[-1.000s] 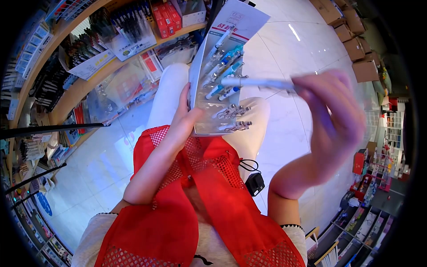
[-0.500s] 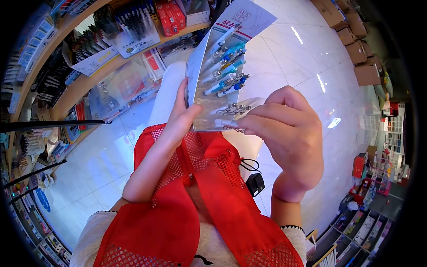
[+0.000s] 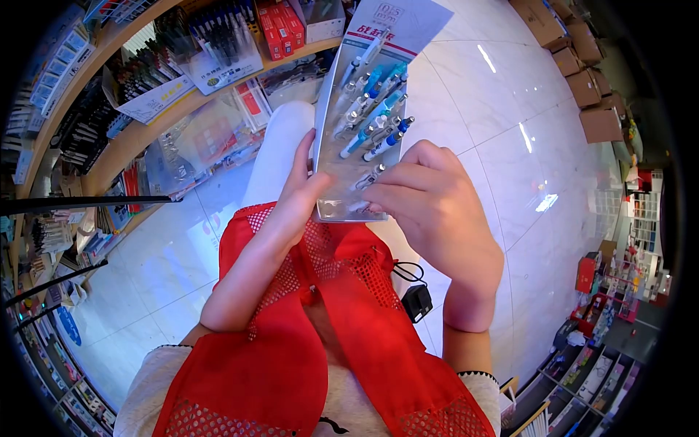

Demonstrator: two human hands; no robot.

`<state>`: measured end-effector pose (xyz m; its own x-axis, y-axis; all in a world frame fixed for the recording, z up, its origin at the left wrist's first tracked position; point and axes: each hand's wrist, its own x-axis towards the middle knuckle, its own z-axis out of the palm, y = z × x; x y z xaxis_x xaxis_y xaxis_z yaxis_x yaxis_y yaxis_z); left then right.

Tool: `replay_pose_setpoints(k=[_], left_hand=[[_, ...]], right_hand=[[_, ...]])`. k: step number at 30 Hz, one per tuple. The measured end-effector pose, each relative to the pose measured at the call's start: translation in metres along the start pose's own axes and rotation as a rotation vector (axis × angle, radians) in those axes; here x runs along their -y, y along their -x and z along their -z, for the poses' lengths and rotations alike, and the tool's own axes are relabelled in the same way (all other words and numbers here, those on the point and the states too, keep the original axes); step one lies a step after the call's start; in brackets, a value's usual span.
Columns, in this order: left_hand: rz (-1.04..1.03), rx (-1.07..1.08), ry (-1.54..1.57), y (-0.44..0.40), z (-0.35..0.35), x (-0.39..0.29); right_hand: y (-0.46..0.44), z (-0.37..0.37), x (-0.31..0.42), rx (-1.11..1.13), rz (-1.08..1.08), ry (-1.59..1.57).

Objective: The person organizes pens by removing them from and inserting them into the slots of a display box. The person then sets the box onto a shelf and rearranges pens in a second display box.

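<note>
A white cardboard display box (image 3: 419, 25) of pens is tilted in front of my chest. My left hand (image 3: 297, 202) grips its left side near the lower end, thumb over the edge. Blue, teal and clear click pens (image 3: 377, 124) stand in the upper part of the box. Over the lower right part, my right hand (image 3: 437, 200) has its fingertips pinched inside the box. They close on a pale pen (image 3: 358, 207), mostly hidden by the fingers. Another clear pen (image 3: 371, 177) with a metal clip lies just above those fingertips.
To the left, a wooden shelf (image 3: 138, 135) carries boxes of pens, red boxes (image 3: 279, 29) and plastic-wrapped packs. A black adapter (image 3: 417, 302) with a cable is beside my red vest (image 3: 255, 379). Cardboard boxes (image 3: 601, 120) are stacked at the far right.
My right hand has moved left and slightly up, its fingertips now deeper in the box. The box has turned slightly, showing more of its printed backboard.
</note>
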<state>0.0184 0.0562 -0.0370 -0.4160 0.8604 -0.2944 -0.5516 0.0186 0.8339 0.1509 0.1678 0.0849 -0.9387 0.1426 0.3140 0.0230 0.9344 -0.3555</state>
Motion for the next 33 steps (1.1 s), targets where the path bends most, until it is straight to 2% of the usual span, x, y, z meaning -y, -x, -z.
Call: replay_pose_setpoints(k=[3,6,9,12,17,20,23,25,29,33], left_hand=[[0.033,0.025,0.051,0.000,-0.001,0.003],[0.032,0.058,0.091,-0.002,-0.002,0.005],[0.008,0.081,0.068,0.000,-0.006,0.003],[-0.072,0.040,-0.103,0.001,-0.012,0.006],[-0.075,0.054,-0.251,0.005,-0.011,0.007],[-0.074,0.110,-0.200,0.004,-0.007,0.004],[-0.113,0.111,-0.195,0.002,-0.006,0.003],[-0.124,0.092,-0.162,0.000,-0.006,0.005],[-0.095,0.115,-0.100,-0.002,0.000,0.008],[-0.159,0.163,-0.065,-0.005,0.001,0.008]], right_hand=[[0.001,0.000,-0.002,0.000,-0.054,-0.049],[-0.004,0.008,0.000,-0.106,-0.081,-0.129],[-0.004,0.017,-0.009,-0.348,-0.161,-0.097],[-0.017,0.007,-0.018,-0.340,-0.136,0.022],[-0.024,-0.017,-0.020,-0.030,-0.177,0.190],[-0.024,-0.010,-0.014,-0.091,-0.209,0.140],[-0.019,0.016,-0.004,-0.362,-0.161,0.065],[-0.010,0.040,0.008,-0.416,-0.164,0.063],[0.020,0.080,0.025,-0.252,-0.256,0.064],[0.026,0.061,0.024,-0.259,-0.328,0.097]])
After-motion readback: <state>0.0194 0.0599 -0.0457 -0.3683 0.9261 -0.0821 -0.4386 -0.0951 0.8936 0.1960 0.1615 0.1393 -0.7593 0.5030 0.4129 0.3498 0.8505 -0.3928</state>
